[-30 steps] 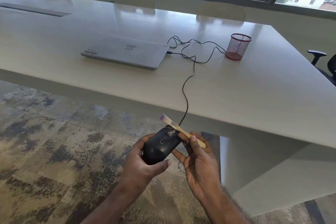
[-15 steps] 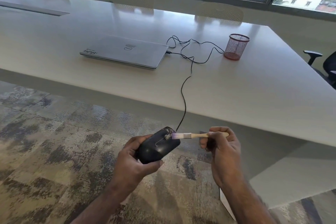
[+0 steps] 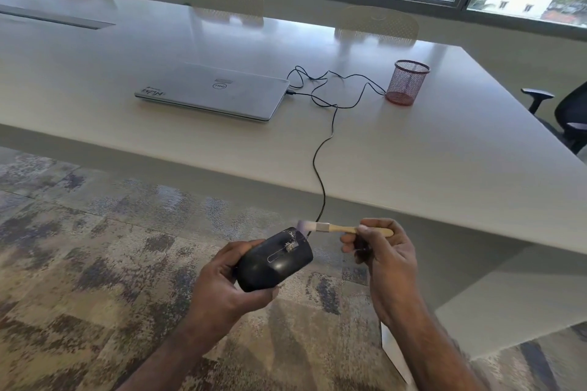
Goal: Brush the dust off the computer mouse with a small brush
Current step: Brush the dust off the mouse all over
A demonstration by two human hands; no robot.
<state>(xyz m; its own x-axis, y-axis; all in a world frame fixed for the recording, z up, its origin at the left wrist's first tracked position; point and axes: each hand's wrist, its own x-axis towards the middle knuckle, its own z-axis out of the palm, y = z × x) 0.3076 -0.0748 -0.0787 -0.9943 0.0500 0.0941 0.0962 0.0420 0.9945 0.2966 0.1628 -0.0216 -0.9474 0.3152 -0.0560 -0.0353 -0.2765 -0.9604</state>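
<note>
Landmark: the computer mouse (image 3: 273, 260).

Table (image 3: 444, 168): large, pale; its near edge lies beyond and above the mouse.

Laptop (image 3: 213, 91): closed, on the table, well beyond the mouse and to its left.

Mesh cup (image 3: 407, 82): red, upright, on the table, well beyond the mouse and to its right.

Left hand (image 3: 222, 290): cups the mouse from below and behind, fingers wrapped round the body, thumb across the near end. Firm hold.

Right hand (image 3: 381, 260): just right of the mouse, fingers pinched on the brush handle.

Computer mouse: black, held off the table over the carpet, nose tilted up and away.

Cable (image 3: 322, 168): black, runs from the nose of the mouse up over the table edge to the laptop.

Brush (image 3: 343, 228): small, wooden handle, lying almost level; pale bristles blurred, at the far top edge of the mouse, contact probable.

Dust (image 3: 290, 244): pale specks around the scroll wheel and front top.

Progress: brushing appears under way. Front still visibly dusty; rear shell looks clean. Most of the work around the wheel seems left.
</note>
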